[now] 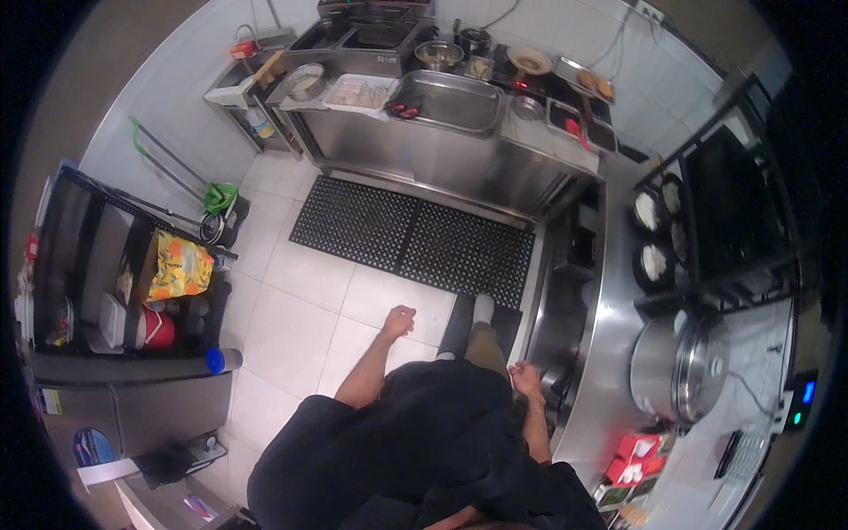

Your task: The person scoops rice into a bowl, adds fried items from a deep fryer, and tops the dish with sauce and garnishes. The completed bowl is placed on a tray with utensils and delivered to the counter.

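Hanging low beside the curved front edge of the steel worktop [609,353], the person's right hand [526,380] is loosely curled and holds nothing, closest to the big steel pot [678,364] that stands further right, well back from that edge. The left hand [399,320] is a loose empty fist out over the tiled floor [291,309], far from the pot.

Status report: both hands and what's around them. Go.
Left hand loosely closed, empty, hanging over the floor tiles. Right hand empty, at the steel counter edge. Black mat ahead, big pot on counter.
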{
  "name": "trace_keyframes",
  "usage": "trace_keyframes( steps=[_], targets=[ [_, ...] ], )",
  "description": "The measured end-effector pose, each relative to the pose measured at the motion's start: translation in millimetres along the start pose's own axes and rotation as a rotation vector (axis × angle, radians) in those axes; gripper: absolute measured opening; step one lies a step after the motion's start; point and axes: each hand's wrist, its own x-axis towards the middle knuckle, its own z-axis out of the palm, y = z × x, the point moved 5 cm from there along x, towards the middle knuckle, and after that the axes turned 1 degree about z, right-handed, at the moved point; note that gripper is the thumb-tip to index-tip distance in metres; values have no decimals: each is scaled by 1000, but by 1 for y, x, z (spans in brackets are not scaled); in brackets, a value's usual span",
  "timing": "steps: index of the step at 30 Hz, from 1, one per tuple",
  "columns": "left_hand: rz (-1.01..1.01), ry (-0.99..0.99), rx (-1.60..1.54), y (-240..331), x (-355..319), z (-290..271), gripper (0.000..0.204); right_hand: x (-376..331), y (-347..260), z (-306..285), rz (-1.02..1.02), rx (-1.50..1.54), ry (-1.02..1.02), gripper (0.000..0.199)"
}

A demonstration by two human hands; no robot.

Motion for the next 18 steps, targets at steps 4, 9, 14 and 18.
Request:
trace_keyframes(
  steps=[4, 9, 14, 18],
  targets=[
    [22, -52, 238, -27, 33, -7, 45, 67, -55, -13, -61, -79, -29, 41],
    [196, -475, 1295, -80, 44, -31, 47, 171, -106, 6, -170, 49, -154, 31],
    [-8, 23, 407, -73, 23, -116, 32, 291, -263, -1, -641, -393, -343, 32],
    [103, 313, 464, -23, 47, -162, 27, 364, -487, -42, -754, -347, -450, 24]
  ],
)
